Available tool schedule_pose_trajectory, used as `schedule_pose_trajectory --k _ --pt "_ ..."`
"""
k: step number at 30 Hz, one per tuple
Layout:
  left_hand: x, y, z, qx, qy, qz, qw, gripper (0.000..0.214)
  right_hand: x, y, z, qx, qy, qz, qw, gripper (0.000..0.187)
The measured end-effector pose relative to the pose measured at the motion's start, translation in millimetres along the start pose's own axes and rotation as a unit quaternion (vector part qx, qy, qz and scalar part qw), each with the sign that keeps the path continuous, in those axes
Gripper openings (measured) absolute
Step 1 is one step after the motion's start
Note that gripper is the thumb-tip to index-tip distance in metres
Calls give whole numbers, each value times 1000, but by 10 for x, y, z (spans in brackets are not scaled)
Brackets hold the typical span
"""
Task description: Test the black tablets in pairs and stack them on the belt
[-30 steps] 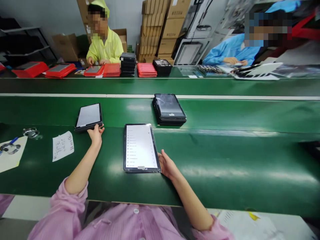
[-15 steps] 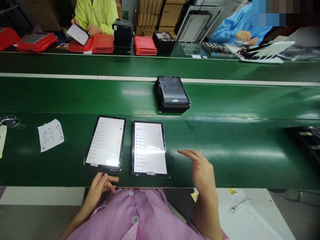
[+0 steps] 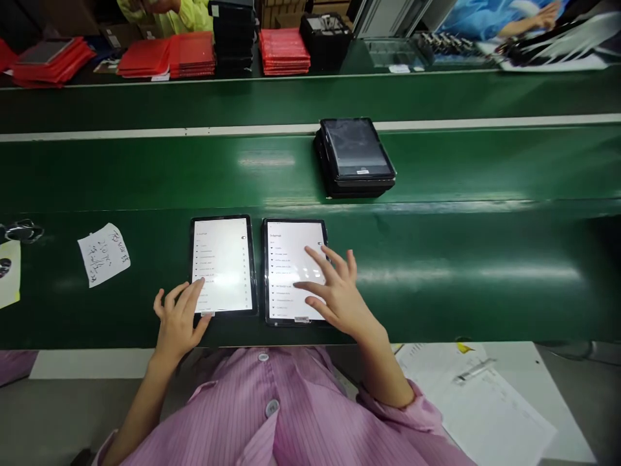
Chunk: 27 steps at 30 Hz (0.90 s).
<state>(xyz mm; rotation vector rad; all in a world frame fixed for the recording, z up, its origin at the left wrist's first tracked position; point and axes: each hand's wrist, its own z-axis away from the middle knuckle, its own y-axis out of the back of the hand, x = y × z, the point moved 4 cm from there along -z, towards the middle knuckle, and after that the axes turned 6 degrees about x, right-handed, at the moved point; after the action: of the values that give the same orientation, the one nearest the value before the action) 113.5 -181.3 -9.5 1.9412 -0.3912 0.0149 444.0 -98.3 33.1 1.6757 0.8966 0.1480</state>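
Note:
Two lit tablets lie side by side on the green belt in front of me, each showing a white settings list. My left hand (image 3: 179, 317) rests open at the lower left corner of the left tablet (image 3: 223, 264), with a finger on its screen. My right hand (image 3: 334, 291) is spread open over the right tablet (image 3: 291, 259), fingertips on or just above the list. Neither hand holds anything. Beyond the right tablet, a stack of dark tablets (image 3: 356, 158) sits on the far lane.
A handwritten paper note (image 3: 103, 254) lies on the belt to the left. Printed sheets and a clip (image 3: 478, 395) lie on the white ledge at my right. Red cases (image 3: 284, 50), black trays and two other people's arms line the far bench.
My left hand brought a second tablet from the far left lane and set it beside the first. Both hands then came onto the screens. The view tilted downward.

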Motion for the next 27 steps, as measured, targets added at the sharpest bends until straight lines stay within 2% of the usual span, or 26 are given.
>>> schedule_pose_trajectory --k 2,4,6,8,10,12,19,22,24,27 --pt "75 -17 8 -11 -51 10 999 64 91 112 80 46 -26 3 999 63" --pt "115 -3 6 20 -82 28 996 66 126 158 151 74 -46 5 996 66" --pt "78 22 -9 89 -53 41 994 68 111 135 199 77 -52 9 996 65" --pt "-21 2 -26 127 25 56 990 74 67 71 222 68 -51 17 996 63" --pt "-126 -68 -34 115 99 89 984 76 19 -6 225 55 -52 23 997 61" --pt "-194 -138 -31 89 134 126 979 76 -21 -71 215 44 -56 29 997 59" --pt "-217 -142 15 95 120 161 975 85 -109 -179 157 21 -39 51 998 54" --pt "-196 -139 16 67 112 145 981 79 -129 -206 143 19 -35 61 997 52" --pt "-196 -160 17 51 112 139 983 76 -127 -201 141 29 -40 69 996 50" --pt "-234 -188 34 86 131 185 970 84 -99 -151 158 71 -49 65 994 53"
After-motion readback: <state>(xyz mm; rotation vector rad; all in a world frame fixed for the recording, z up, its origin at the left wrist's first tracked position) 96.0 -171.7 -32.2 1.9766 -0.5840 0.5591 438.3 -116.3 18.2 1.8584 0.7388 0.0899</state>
